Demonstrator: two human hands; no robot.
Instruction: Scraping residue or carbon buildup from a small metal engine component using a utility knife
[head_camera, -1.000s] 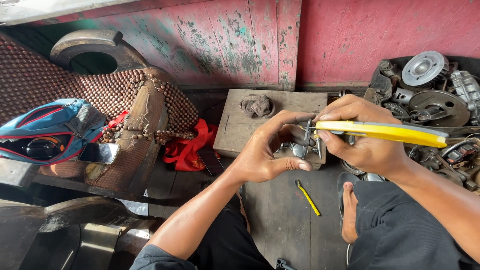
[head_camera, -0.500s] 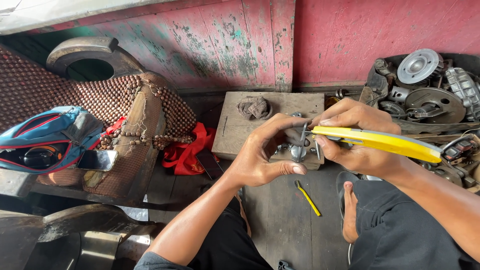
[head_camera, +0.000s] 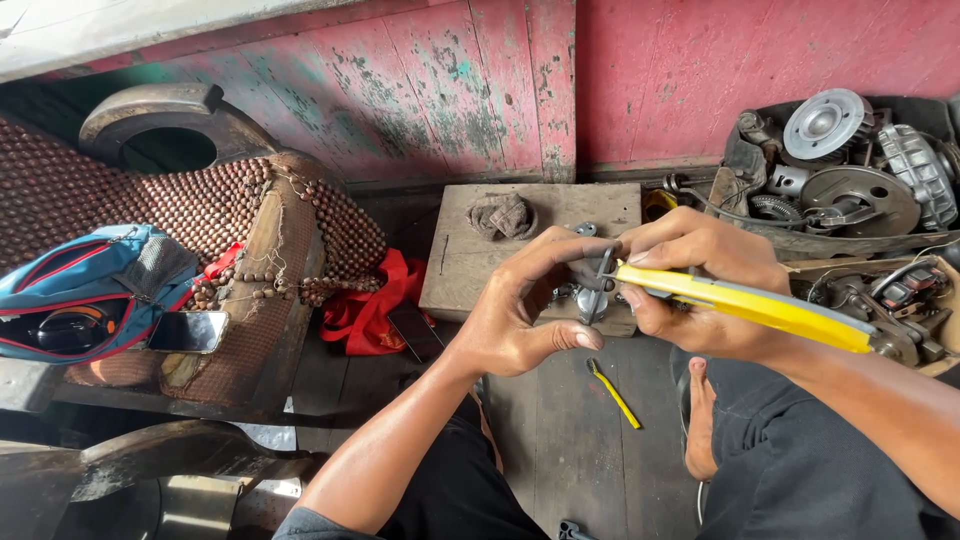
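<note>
Left hand (head_camera: 520, 315) pinches a small dark metal part (head_camera: 590, 270) between thumb and fingertips, held up off the wooden block (head_camera: 470, 250), probably so the tool can reach it from the side. Right hand (head_camera: 700, 285) has its grip closed around yellow-handled pliers (head_camera: 750, 305); the nose meets the part, but I can't tell if it's actually clamped. Loose small metal bits (head_camera: 565, 298) sit on the block right below, within reach. Rag (head_camera: 503, 215) lies at the block's far side. Yellow stick (head_camera: 613, 392) on the floor. Tray of engine parts (head_camera: 850, 170) to the right.
</note>
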